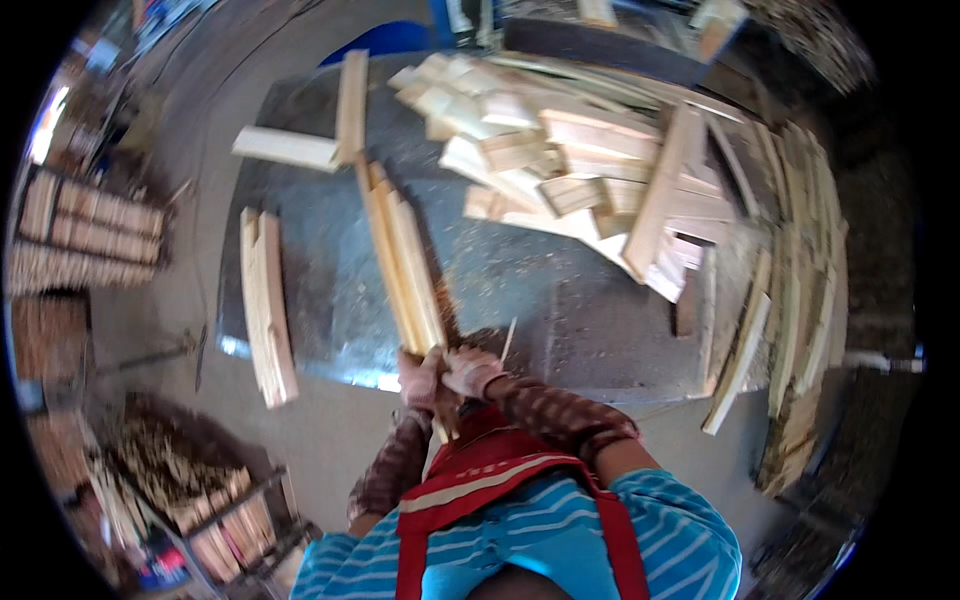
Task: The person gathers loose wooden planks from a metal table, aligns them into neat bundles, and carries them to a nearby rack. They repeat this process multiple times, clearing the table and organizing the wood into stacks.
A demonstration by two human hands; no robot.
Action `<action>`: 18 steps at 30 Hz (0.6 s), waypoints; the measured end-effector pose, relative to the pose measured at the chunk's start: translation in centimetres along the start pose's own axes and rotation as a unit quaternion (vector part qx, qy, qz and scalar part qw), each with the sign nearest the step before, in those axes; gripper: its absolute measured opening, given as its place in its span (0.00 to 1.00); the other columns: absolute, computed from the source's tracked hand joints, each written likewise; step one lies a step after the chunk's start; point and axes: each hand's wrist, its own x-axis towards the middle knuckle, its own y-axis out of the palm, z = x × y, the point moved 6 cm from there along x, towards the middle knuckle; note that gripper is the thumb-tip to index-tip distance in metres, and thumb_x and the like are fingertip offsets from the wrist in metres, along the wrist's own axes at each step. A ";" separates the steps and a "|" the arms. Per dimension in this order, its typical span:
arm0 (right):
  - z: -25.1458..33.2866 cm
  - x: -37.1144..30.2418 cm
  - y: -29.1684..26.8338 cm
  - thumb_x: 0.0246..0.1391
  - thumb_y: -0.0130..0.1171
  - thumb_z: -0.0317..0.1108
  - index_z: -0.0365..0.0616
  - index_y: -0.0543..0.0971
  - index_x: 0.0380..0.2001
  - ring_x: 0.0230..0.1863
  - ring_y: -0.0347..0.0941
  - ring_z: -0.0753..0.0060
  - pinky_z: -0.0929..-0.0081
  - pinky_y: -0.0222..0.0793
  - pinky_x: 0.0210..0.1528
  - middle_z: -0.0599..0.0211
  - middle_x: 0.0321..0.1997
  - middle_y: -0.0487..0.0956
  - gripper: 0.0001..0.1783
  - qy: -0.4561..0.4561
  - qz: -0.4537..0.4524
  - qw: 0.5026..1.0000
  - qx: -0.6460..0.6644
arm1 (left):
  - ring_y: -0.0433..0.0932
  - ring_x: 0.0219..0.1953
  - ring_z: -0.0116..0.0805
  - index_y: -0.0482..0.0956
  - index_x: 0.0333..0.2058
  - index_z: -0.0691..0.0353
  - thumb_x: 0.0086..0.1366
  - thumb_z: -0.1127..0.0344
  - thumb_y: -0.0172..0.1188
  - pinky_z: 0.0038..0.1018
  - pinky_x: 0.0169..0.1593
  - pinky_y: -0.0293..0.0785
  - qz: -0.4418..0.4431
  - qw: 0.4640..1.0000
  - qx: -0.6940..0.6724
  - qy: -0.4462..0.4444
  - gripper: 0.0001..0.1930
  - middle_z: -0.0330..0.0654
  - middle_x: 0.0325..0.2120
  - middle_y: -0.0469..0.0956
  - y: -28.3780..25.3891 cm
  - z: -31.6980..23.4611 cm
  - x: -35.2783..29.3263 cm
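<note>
Two or so long pale wooden strips (408,265) lie side by side, pointing away from me across the dark metal table (490,260). At the table's near edge my left hand (418,382) is closed around their near ends, which stick out toward my red apron. My right hand (471,371) presses against the right side of the same strips, fingers bent and closed on them. Both hands look covered by light gloves, with patterned sleeves above. Sawdust (447,305) is scattered just right of the strips. A thin sliver of wood (509,338) rests beside my right hand.
A heap of loose boards (560,150) covers the table's far right. Two boards (290,147) meet at the far left, and a notched pair (264,300) overhangs the left edge. Long slats (800,270) are stacked at right. Racks of wood (225,520) stand at left.
</note>
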 end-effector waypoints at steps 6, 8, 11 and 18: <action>1.8 -13.1 -15.1 0.57 0.59 0.39 0.45 0.78 0.53 0.47 0.77 0.43 0.58 0.75 0.49 0.50 0.47 0.80 0.21 -0.263 -0.288 0.895 0.216 | 0.81 0.40 0.43 0.72 0.48 0.63 0.54 0.49 0.72 0.38 0.45 0.77 -0.037 0.999 0.035 0.016 0.31 0.50 0.38 0.82 -0.3 -1.2 -1.1; 0.7 -17.7 -23.0 0.56 0.63 0.36 0.46 0.80 0.52 0.42 0.78 0.47 0.59 0.76 0.47 0.54 0.43 0.81 0.20 -0.312 -0.484 0.805 0.141 | 0.81 0.43 0.45 0.72 0.52 0.62 0.54 0.48 0.71 0.38 0.48 0.76 -0.031 0.999 0.016 0.023 0.33 0.51 0.40 0.82 -0.2 0.5 -0.4; -3.7 -18.5 -30.8 0.56 0.60 0.44 0.47 0.75 0.59 0.49 0.73 0.50 0.52 0.71 0.55 0.53 0.53 0.76 0.28 -0.214 -0.617 0.757 -0.035 | 0.79 0.51 0.53 0.66 0.60 0.60 0.54 0.45 0.70 0.40 0.54 0.73 -0.152 0.982 0.109 0.013 0.40 0.57 0.48 0.79 -1.1 4.1 -0.5; -19.9 -14.5 -30.8 0.46 0.61 0.44 0.43 0.59 0.70 0.69 0.56 0.37 0.41 0.46 0.73 0.43 0.66 0.63 0.47 0.068 -0.557 0.815 -0.143 | 0.73 0.57 0.57 0.66 0.58 0.56 0.53 0.45 0.68 0.45 0.58 0.70 -0.171 0.954 0.247 0.019 0.37 0.56 0.53 0.74 1.1 -1.9 -4.3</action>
